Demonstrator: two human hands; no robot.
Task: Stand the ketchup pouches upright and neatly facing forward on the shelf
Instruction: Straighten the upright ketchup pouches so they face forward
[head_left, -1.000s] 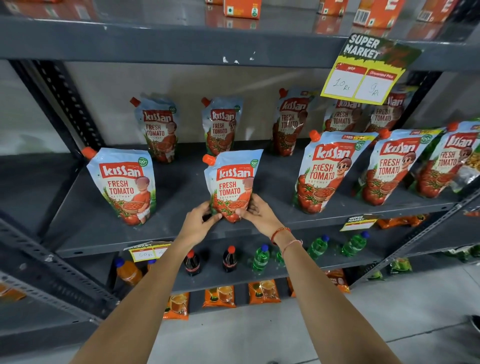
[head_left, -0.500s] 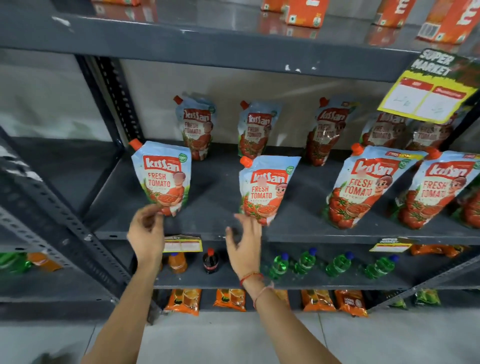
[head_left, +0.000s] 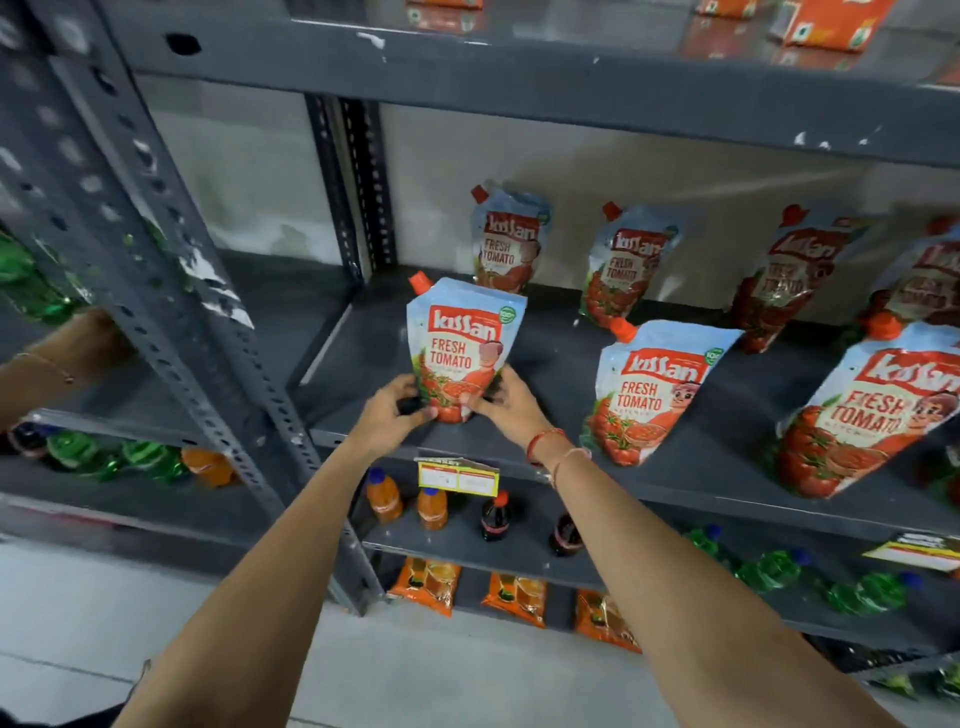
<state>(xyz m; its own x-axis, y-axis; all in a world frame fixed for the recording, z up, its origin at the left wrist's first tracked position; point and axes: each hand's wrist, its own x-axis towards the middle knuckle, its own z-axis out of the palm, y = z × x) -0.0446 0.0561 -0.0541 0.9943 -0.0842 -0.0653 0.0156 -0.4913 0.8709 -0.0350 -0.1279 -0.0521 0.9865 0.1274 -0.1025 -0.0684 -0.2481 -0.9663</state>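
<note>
The front-left Kissan ketchup pouch (head_left: 461, 353) stands at the centre of the frame, on the grey metal shelf (head_left: 691, 467) near its front edge, label facing forward, orange spout cap (head_left: 420, 281) at its upper left corner. The left hand (head_left: 387, 415) pinches the lower left corner of the pouch between thumb and fingers. The right hand (head_left: 506, 402) pinches the lower right corner in the same manner. Both hands are closed on the base of the pouch.

Handling, as judged from the view:
- The pouch is a flexible film pack with a gusseted base. Expect soft walls that dent under pressure and contents that shift when tilted.
- The filled lower half carries most of the weight. The upper half is flatter and will fold if used as the sole grip point.
- The glossy film is probably slippery. Hold at the bottom corners or side seams, where the film is stiffer.
- Spread the base flat on the shelf before release, otherwise the pouch may lean or topple.

The neighbouring pouch (head_left: 652, 389), right of centre, leans with its top tilted rightward. The back-row pouch (head_left: 506, 241) stands behind the held one, well apart.
</note>
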